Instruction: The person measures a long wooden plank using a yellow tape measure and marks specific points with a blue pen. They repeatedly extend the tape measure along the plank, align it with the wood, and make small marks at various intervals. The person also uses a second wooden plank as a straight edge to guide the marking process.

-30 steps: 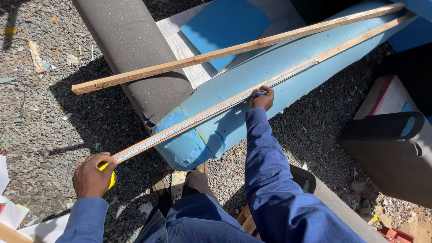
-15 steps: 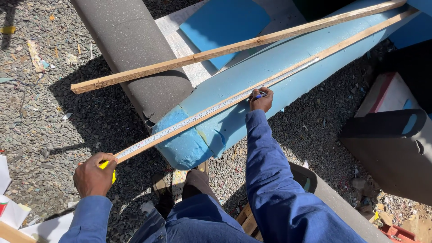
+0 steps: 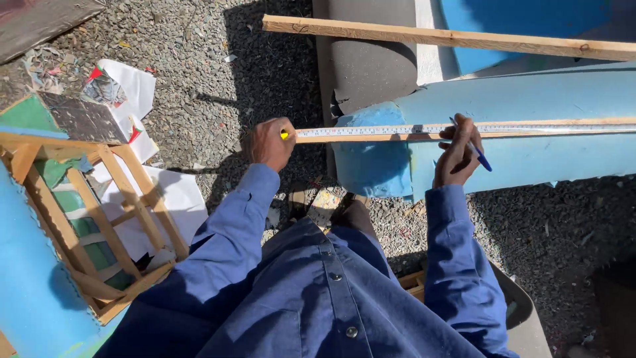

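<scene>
My left hand grips a yellow tape measure case at the near end of a thin wooden strip. The tape blade lies stretched along the strip. This strip rests on a long blue foam roll. My right hand holds a blue pen with its fingers touching the strip and tape. A second wooden strip lies farther away, across a grey roll.
Gravel covers the ground. A wooden frame with slats stands at the left beside a blue surface. White papers and scraps lie near it. A grey curved piece sits by my right elbow.
The view has swung, so the strips now run level across the picture. My right hand has moved closer along the strip toward the left hand. The left hand still holds the tape case.
</scene>
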